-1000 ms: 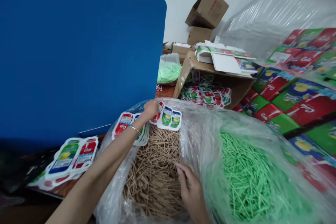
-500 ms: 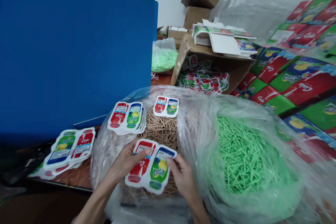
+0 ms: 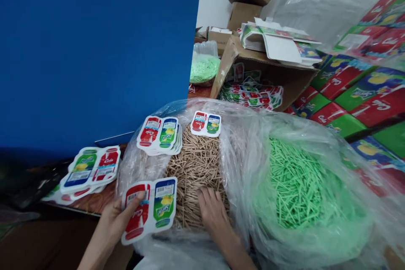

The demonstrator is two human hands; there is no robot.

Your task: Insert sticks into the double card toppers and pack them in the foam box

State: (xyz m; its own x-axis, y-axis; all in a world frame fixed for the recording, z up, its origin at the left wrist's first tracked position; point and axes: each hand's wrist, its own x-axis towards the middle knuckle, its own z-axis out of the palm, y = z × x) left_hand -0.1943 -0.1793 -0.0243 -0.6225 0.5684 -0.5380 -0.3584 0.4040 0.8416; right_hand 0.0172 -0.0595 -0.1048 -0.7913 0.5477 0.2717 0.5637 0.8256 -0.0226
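Observation:
My left hand (image 3: pixel 115 219) grips a die-cut card (image 3: pixel 151 209) printed with a red and a green bottle, thumb on its face, at the near left of a clear bag. My right hand (image 3: pixel 212 213) lies palm down on the brown sticks (image 3: pixel 194 168) in that bag, fingers slightly curled into the pile. Whether it holds any sticks is hidden. A stack of the same cards (image 3: pixel 160 135) and a single card (image 3: pixel 206 123) rest on the far edge of the bag.
A second clear bag of green sticks (image 3: pixel 294 181) lies to the right. More cards (image 3: pixel 90 171) lie on the table at left, below a blue panel (image 3: pixel 95 50). A cardboard box (image 3: pixel 268 78) of cards, stacked printed cartons (image 3: pixel 363 97) and a tub of green sticks (image 3: pixel 204 67) stand behind.
My left hand fetched a card from the far stack and now holds it alone at the left. My right hand let go of the card and dropped onto the brown sticks.

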